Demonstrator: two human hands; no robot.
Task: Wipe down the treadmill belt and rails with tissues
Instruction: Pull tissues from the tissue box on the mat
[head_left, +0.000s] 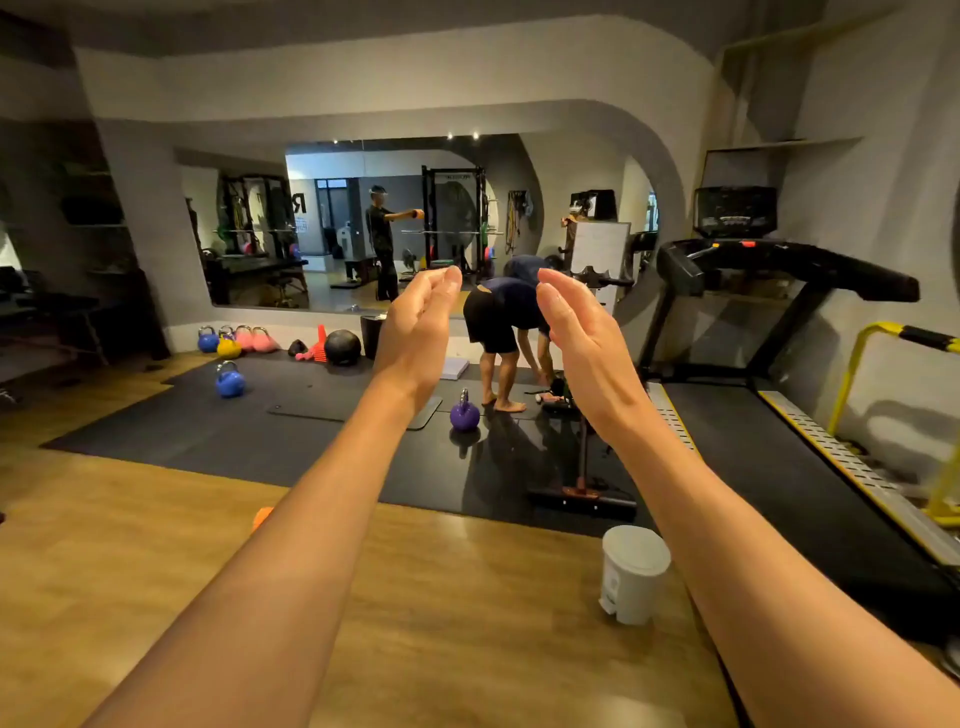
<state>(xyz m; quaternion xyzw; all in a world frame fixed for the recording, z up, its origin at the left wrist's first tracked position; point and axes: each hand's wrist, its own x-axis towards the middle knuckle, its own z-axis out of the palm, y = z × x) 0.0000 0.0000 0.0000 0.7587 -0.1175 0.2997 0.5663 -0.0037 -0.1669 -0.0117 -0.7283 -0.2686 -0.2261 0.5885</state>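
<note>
Black belt and rails untouched, no tissue in view, left hand and right hand raised, fingers loosely spread, empty.

Dim warm indoor light; ceiling spots glare in mirror; wide-angle bending at edges; background soft.

- treadmill: belt's near end and right rail run out of frame at the right edge; left rail partly behind right forearm.
- treadmill console: display too dim and small to read.
- bent-over person: upper body partly hidden behind the hands; the floor item they touch is too small to identify.
- yellow frame: cut off by the right edge.
- white bin: front label illegible.
</note>
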